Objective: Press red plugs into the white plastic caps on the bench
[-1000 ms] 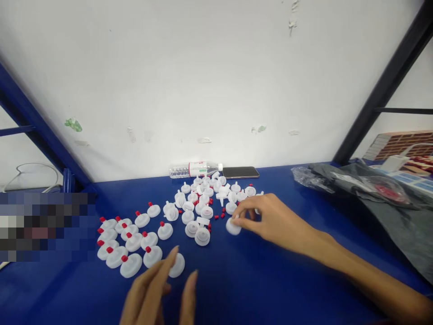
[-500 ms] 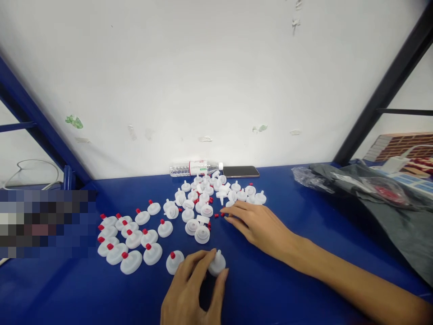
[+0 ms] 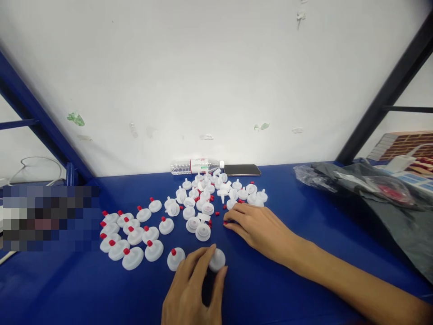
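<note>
Near the front of the table, my left hand (image 3: pixel 192 284) grips a white round plastic piece with a short spout (image 3: pixel 217 260) between thumb and fingers. No red tip shows on its spout. My right hand (image 3: pixel 252 225) is farther forward and to the right, its thumb and fingertips pinching a small red cap (image 3: pixel 225 222). Just left of my left hand sits a white spouted piece topped with a red cap (image 3: pixel 176 259). Beyond my fingers lies a loose heap of white spouted pieces (image 3: pixel 203 232), with small red caps (image 3: pixel 210 223) scattered among them.
Several red-capped white pieces (image 3: pixel 133 258) stand at the left. A clear bottle (image 3: pixel 182 168) and a phone (image 3: pixel 241 170) lie against the wall. Plastic bags (image 3: pixel 358 180) cover the right side of the blue table (image 3: pixel 287 298). A blurred patch covers the far left.
My right hand has drawn slightly back towards me, and its fingertips have closed on a red cap. My left hand keeps its hold on the white piece, its spout now tilted differently.
</note>
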Action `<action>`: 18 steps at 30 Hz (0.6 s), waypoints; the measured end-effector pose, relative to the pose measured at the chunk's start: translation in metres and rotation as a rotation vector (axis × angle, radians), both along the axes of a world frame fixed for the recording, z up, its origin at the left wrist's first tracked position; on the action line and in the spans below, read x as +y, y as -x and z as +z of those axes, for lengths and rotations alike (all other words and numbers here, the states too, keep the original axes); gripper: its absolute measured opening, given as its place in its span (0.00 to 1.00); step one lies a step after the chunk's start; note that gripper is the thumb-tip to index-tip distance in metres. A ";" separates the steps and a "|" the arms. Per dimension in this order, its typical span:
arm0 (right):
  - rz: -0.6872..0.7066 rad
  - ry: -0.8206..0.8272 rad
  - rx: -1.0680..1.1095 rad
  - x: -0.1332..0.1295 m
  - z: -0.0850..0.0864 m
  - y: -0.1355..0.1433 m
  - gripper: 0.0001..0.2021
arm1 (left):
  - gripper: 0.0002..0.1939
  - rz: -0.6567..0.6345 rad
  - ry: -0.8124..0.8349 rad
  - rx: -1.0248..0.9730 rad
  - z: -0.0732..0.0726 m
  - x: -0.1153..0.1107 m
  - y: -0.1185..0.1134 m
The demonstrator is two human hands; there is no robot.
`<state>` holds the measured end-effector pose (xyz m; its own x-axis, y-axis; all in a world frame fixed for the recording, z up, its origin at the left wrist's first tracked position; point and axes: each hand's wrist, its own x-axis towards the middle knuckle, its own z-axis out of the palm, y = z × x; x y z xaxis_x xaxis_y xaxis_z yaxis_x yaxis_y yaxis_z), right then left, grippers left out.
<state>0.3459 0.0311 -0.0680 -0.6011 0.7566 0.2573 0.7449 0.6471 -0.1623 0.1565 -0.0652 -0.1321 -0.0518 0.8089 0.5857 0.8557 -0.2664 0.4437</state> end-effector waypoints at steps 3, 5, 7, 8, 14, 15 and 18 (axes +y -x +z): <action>0.024 -0.007 -0.027 -0.002 -0.001 0.001 0.09 | 0.17 0.009 0.015 0.005 0.001 -0.001 0.000; 0.047 0.002 -0.022 -0.002 -0.001 0.001 0.10 | 0.16 0.001 0.011 0.010 0.002 -0.001 0.000; 0.070 0.039 0.051 -0.002 -0.001 0.001 0.10 | 0.16 -0.013 0.009 0.006 0.003 -0.001 0.000; 0.077 0.084 0.121 -0.002 0.001 0.001 0.09 | 0.16 -0.019 0.010 0.000 0.003 -0.001 0.000; 0.065 0.481 0.643 -0.007 0.017 0.003 0.09 | 0.17 -0.026 0.006 -0.017 0.003 -0.001 0.000; 0.077 0.546 0.698 -0.008 0.020 0.004 0.09 | 0.17 -0.020 0.007 -0.020 0.003 -0.001 -0.001; 0.120 0.710 0.817 -0.011 0.021 0.006 0.09 | 0.19 0.007 0.027 -0.060 0.004 -0.002 -0.002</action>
<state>0.3396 0.0201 -0.0467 -0.5270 0.8383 0.1399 0.1806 0.2714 -0.9454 0.1585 -0.0672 -0.1286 -0.0914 0.8237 0.5597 0.8291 -0.2483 0.5009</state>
